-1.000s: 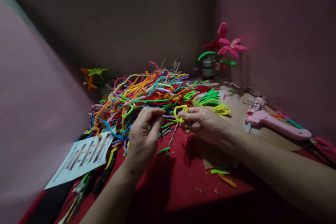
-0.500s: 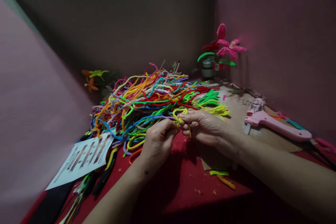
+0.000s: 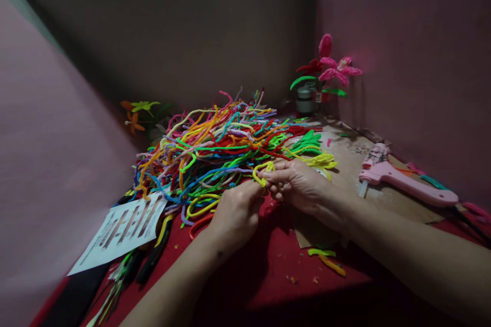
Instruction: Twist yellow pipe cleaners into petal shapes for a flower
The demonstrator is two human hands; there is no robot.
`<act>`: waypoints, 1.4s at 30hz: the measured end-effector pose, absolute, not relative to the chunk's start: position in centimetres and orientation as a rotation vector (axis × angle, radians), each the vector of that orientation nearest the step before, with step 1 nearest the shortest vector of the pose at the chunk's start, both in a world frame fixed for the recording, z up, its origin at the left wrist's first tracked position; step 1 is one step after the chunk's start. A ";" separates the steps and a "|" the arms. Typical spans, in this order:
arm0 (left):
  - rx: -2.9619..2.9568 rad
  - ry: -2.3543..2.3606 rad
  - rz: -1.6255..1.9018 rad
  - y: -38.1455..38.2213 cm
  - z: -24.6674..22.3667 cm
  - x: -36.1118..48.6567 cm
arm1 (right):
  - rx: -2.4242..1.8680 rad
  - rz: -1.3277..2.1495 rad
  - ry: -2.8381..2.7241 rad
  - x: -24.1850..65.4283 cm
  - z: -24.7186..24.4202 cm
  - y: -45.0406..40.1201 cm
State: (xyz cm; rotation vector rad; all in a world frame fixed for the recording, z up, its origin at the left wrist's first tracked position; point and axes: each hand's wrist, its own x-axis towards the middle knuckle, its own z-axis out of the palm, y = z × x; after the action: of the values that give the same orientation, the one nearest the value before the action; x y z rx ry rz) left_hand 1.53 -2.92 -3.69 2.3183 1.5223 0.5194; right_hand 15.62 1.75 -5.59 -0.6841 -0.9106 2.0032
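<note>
A yellow pipe cleaner [image 3: 259, 176], bent into loops, is pinched between my two hands above the red cloth. My left hand [image 3: 238, 210] has its fingers closed at the lower end of the loops. From the other side my right hand [image 3: 293, 183] grips the same piece between thumb and fingers. The fingers hide part of it. Just behind my hands lies a big tangled heap of coloured pipe cleaners [image 3: 215, 148], with green and yellow bunches [image 3: 326, 160] at its right side.
A pink glue gun [image 3: 408, 182] rests on a brown board [image 3: 345, 138] at right. Behind stand pink flowers [image 3: 339, 69] and a small grey canister [image 3: 305, 99]. At left are a printed sheet [image 3: 126, 227], black-and-yellow-handled pliers [image 3: 155, 253] and orange flowers [image 3: 134, 122]. Cut scraps [image 3: 332, 264] lie in front.
My left hand has turned slightly, its fingers shifting up toward the yellow loop. The right hand keeps its pinch in nearly the same place. Everything else stays put.
</note>
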 end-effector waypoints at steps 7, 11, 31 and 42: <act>2.608 1.705 0.059 -3.2 -4.9 1.4 | -0.724 2.022 -0.872 15.5 -5.7 1.9; 2.331 1.482 0.367 -2.3 -3.8 0.3 | -0.681 2.020 -0.890 15.7 -5.8 2.0; 1.214 1.064 1.019 -1.6 -4.3 1.4 | -0.697 1.821 -1.053 15.7 -6.3 2.3; 1.378 1.130 1.033 -1.5 -4.4 1.4 | -0.660 1.742 -0.958 15.5 -6.4 2.5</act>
State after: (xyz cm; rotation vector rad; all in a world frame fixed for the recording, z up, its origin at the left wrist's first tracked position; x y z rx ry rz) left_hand 1.41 -1.52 -4.38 1.3783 1.1300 1.0329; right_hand 15.54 2.47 -6.40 -0.6605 -0.9584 1.7424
